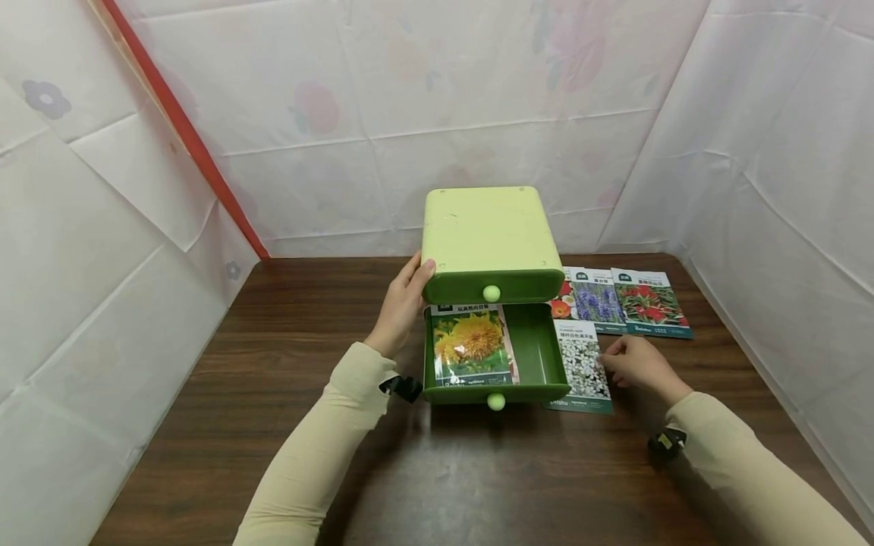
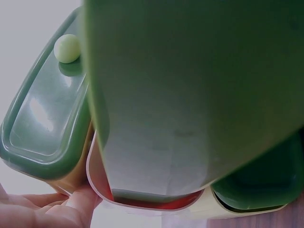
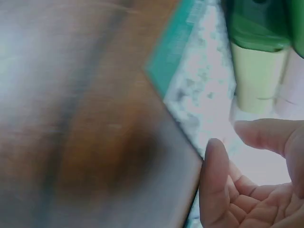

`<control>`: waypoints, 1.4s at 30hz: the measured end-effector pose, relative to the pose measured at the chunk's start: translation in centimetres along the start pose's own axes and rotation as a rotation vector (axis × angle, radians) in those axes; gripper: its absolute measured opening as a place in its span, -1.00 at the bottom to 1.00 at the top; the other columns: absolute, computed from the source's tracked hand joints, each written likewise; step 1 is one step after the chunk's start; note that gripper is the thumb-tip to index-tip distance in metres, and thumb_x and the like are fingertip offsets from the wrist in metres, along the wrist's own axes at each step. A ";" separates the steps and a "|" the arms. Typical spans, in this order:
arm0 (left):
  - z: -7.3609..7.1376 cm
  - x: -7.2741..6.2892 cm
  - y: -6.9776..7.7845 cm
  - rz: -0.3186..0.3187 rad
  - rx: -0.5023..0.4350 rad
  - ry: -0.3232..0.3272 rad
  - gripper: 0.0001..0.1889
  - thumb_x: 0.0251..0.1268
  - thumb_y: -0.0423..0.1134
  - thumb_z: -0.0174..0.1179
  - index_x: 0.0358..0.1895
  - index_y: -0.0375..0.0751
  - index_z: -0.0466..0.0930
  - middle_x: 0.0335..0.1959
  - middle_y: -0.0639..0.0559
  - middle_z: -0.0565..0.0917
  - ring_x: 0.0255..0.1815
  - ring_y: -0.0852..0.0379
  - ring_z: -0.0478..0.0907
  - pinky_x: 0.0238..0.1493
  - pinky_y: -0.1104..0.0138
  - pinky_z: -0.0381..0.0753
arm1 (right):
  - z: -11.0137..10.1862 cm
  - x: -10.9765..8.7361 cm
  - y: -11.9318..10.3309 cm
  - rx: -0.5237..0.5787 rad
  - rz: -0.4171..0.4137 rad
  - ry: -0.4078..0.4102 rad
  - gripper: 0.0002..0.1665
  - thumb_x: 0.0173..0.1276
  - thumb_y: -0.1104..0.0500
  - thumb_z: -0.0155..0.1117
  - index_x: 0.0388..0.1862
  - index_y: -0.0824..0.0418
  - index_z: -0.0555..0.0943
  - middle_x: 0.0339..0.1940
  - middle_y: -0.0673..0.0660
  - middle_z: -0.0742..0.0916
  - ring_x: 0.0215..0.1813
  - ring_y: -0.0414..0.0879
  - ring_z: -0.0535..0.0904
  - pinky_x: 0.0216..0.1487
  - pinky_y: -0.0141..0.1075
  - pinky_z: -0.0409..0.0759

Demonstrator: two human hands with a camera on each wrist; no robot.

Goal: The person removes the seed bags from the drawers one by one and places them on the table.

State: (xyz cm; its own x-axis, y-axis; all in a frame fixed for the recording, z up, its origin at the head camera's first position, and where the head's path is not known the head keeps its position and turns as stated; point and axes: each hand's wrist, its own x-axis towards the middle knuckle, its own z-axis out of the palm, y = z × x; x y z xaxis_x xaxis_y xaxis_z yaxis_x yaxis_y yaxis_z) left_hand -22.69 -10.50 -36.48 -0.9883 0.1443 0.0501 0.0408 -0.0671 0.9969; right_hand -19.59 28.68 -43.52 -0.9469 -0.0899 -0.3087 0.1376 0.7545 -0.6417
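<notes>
A cream-and-green drawer cabinet (image 1: 488, 227) stands on the table with its upper drawer closed. Below that, a green drawer (image 1: 536, 349) is pulled out; a seed packet with yellow flowers (image 1: 471, 341) lies in its left part. My left hand (image 1: 399, 303) rests against the cabinet's left side, fingertips near the front corner. To the right of the drawer, a seed packet with small white flowers (image 1: 582, 364) lies flat. My right hand (image 1: 642, 368) is at this packet's right edge; in the right wrist view, a gap shows between thumb and index finger.
Behind the white-flower packet lie a packet with purple flowers (image 1: 597, 299), one with red flowers (image 1: 652, 303), and one with orange-red blooms (image 1: 563, 305), partly hidden by the cabinet. Patterned white sheeting (image 1: 328, 182) encloses the brown table (image 1: 287, 341) at the back and sides.
</notes>
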 end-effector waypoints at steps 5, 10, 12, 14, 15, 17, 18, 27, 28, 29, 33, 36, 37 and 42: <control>0.0 0.0 0.1 0.001 0.000 -0.002 -0.29 0.48 0.20 -0.03 0.58 0.10 -0.01 0.53 0.03 0.20 0.33 -0.04 0.45 0.38 0.01 0.41 | -1.5 -0.2 -1.4 0.093 -0.108 0.066 -0.59 0.56 0.07 0.00 0.04 0.43 0.51 -0.21 0.29 0.68 -0.34 -0.10 0.63 -0.28 -0.18 0.70; 0.0 0.0 0.0 0.003 0.000 0.002 -0.30 0.49 0.18 -0.03 0.58 0.09 0.00 0.52 0.02 0.22 0.33 -0.04 0.45 0.39 0.02 0.39 | -2.7 -1.0 -3.9 0.140 -0.214 0.141 -0.53 0.59 -0.03 -0.02 0.04 0.37 0.52 -0.25 0.29 0.67 -0.33 -0.08 0.62 -0.27 -0.22 0.69; 0.0 0.0 0.0 0.004 0.001 0.003 -0.29 0.49 0.17 -0.03 0.58 0.09 -0.01 0.51 0.01 0.23 0.32 -0.04 0.46 0.39 0.02 0.40 | -2.9 -1.4 -5.0 0.152 -0.258 0.161 -0.54 0.58 -0.05 -0.01 0.01 0.34 0.53 -0.24 0.27 0.67 -0.32 -0.12 0.62 -0.28 -0.27 0.69; 0.0 -0.1 0.0 0.003 0.006 0.004 -0.29 0.49 0.18 -0.03 0.58 0.09 -0.01 0.52 0.01 0.22 0.33 -0.04 0.45 0.40 0.02 0.39 | -2.9 -1.9 -6.2 0.177 -0.298 0.169 -0.55 0.57 -0.05 0.01 0.00 0.34 0.54 -0.25 0.22 0.67 -0.32 -0.17 0.63 -0.28 -0.32 0.69; 0.0 -0.1 0.0 0.002 0.008 0.003 -0.29 0.49 0.18 -0.03 0.58 0.09 -0.01 0.52 0.01 0.22 0.33 -0.03 0.45 0.40 0.02 0.39 | -2.8 -2.1 -6.8 0.191 -0.315 0.167 -0.57 0.57 -0.03 0.02 -0.01 0.34 0.54 -0.25 0.18 0.67 -0.31 -0.19 0.63 -0.28 -0.34 0.69; 0.0 -0.1 0.0 0.002 0.010 0.002 -0.29 0.48 0.19 -0.03 0.58 0.10 -0.02 0.52 0.01 0.21 0.34 -0.04 0.45 0.40 0.02 0.39 | -2.6 -2.4 -8.0 0.205 -0.349 0.159 -0.60 0.57 0.01 0.04 0.00 0.35 0.55 -0.27 0.11 0.67 -0.31 -0.20 0.64 -0.29 -0.35 0.69; 0.0 -0.1 0.0 0.002 0.012 0.002 -0.29 0.48 0.19 -0.03 0.58 0.10 -0.02 0.52 0.01 0.21 0.34 -0.04 0.45 0.40 0.02 0.39 | -2.4 -2.6 -8.5 0.207 -0.362 0.155 -0.61 0.56 0.02 0.05 0.00 0.35 0.55 -0.26 0.08 0.67 -0.30 -0.20 0.65 -0.28 -0.34 0.69; -0.1 -0.1 0.0 -0.001 0.000 -0.003 -0.29 0.48 0.20 -0.03 0.57 0.12 0.00 0.52 0.03 0.21 0.33 -0.05 0.45 0.40 0.01 0.39 | 0.8 -2.8 -11.3 0.116 -0.497 0.048 -0.67 0.53 0.11 0.12 0.10 0.29 0.58 -0.07 0.27 0.70 -0.18 -0.01 0.68 -0.23 -0.30 0.67; -0.1 -0.1 0.0 -0.005 0.006 -0.001 -0.29 0.48 0.20 -0.03 0.58 0.13 -0.01 0.53 0.04 0.20 0.34 -0.04 0.44 0.40 0.01 0.39 | 1.3 -2.8 -11.5 0.081 -0.516 0.038 -0.67 0.53 0.11 0.12 0.12 0.28 0.58 -0.05 0.24 0.70 -0.16 -0.01 0.67 -0.23 -0.29 0.66; -0.1 -0.1 0.0 -0.006 0.010 0.000 -0.29 0.48 0.20 -0.03 0.58 0.13 -0.01 0.53 0.03 0.20 0.34 -0.04 0.45 0.39 0.01 0.39 | 1.7 -2.8 -11.7 0.042 -0.534 0.030 -0.66 0.52 0.11 0.13 0.14 0.26 0.58 -0.04 0.20 0.70 -0.14 -0.02 0.66 -0.21 -0.28 0.65; 0.0 -0.1 0.0 -0.010 0.013 0.002 -0.29 0.48 0.20 -0.04 0.58 0.13 -0.02 0.54 0.04 0.18 0.35 -0.03 0.44 0.39 0.01 0.40 | 3.0 -2.8 -12.6 -0.103 -0.596 0.019 -0.61 0.49 0.12 0.17 0.21 0.24 0.56 0.01 0.12 0.69 -0.07 -0.10 0.64 -0.12 -0.21 0.63; 0.0 0.0 0.0 -0.006 0.001 0.002 -0.29 0.48 0.19 -0.03 0.58 0.11 -0.01 0.53 0.03 0.19 0.34 -0.03 0.45 0.38 0.02 0.41 | 3.8 -2.6 -13.3 -0.184 -0.617 -0.001 -0.53 0.47 0.10 0.20 0.28 0.26 0.52 0.09 0.17 0.67 -0.03 -0.07 0.64 -0.06 -0.14 0.64; 0.0 0.0 0.0 -0.006 0.001 0.001 -0.29 0.48 0.19 -0.03 0.58 0.11 -0.01 0.53 0.03 0.19 0.33 -0.03 0.45 0.38 0.01 0.41 | 4.0 -2.5 -13.4 -0.209 -0.618 -0.012 -0.50 0.47 0.09 0.20 0.30 0.27 0.50 0.12 0.20 0.65 0.00 -0.04 0.64 -0.04 -0.11 0.65; 0.0 0.0 0.0 -0.004 0.000 0.003 -0.30 0.49 0.18 -0.03 0.58 0.11 0.00 0.53 0.03 0.20 0.33 -0.03 0.45 0.38 0.02 0.41 | 4.7 -1.7 -14.2 -0.326 -0.590 -0.074 -0.31 0.45 -0.02 0.22 0.43 0.30 0.37 0.32 0.31 0.52 0.20 0.14 0.57 0.11 0.06 0.59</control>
State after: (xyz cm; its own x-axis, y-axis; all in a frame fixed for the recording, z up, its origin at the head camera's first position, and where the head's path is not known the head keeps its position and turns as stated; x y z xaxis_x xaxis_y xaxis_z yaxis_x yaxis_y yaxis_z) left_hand -22.65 -10.52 -36.44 -0.9889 0.1414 0.0457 0.0366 -0.0663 0.9971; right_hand -18.54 15.04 -37.17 -0.8126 -0.5822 -0.0262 -0.5017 0.7218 -0.4768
